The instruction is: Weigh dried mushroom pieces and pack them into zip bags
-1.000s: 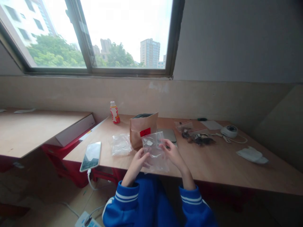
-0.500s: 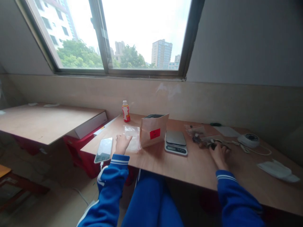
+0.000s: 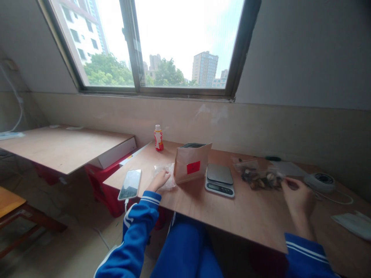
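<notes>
My left hand [image 3: 161, 180] lies on a thin clear plastic bag [image 3: 168, 184], its fingers drawn together on the film. Over on the right, my right hand [image 3: 300, 197] pinches with thumb and finger at the right end of a clear bag of dark brown, lumpy pieces [image 3: 261, 179]. What the pieces are is too blurred to tell. Between my hands stand an open kraft paper pouch [image 3: 189, 164] with a red label and a digital kitchen scale [image 3: 220, 175] with a bare steel plate.
A phone [image 3: 130, 184] with a cable lies at the table's left edge. Behind it stands a red-and-white bottle [image 3: 158, 139]. To the right are a white round device [image 3: 320, 180] with a cord and a white plastic packet [image 3: 353, 226]. Another table [image 3: 69, 144] stands left.
My right hand has moved from on top of the brown pieces to the bag's right end, uncovering them. My left hand's fingers have closed in, and the plastic under them is more crumpled.
</notes>
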The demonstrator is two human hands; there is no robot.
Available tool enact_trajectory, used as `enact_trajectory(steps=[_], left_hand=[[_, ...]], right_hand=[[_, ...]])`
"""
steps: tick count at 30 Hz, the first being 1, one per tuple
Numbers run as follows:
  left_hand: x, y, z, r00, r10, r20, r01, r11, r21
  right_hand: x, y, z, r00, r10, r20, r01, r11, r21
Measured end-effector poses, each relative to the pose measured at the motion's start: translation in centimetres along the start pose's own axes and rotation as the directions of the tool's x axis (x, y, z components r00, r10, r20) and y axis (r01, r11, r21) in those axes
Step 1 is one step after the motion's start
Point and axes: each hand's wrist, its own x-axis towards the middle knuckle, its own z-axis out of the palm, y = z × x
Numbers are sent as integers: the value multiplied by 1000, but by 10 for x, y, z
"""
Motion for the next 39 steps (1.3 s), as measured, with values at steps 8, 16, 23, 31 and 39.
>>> enact_trajectory(steps=[8, 16, 23, 31, 39], left_hand=[[-37, 63, -33, 998, 37, -54, -60, 847, -528], [-110, 145, 3, 907, 227, 354, 358, 26, -933], [-110, 121, 22, 912, 95, 398, 398, 23, -917], [-111, 120, 15, 920, 208, 332, 282, 237, -930], [-111, 123, 29, 998, 51, -47, -67, 526, -848]], right_hand=[[-67, -98, -57, 984, 5, -180, 73, 902, 426], [-143, -136, -52, 874, -410, 260, 200, 792, 576], [-147, -138, -59, 568, -537, 624, 66, 785, 616], [-148, -135, -54, 717, -435, 544, 115, 844, 523], [-164, -151, -33, 527, -494, 691, 29, 824, 567]])
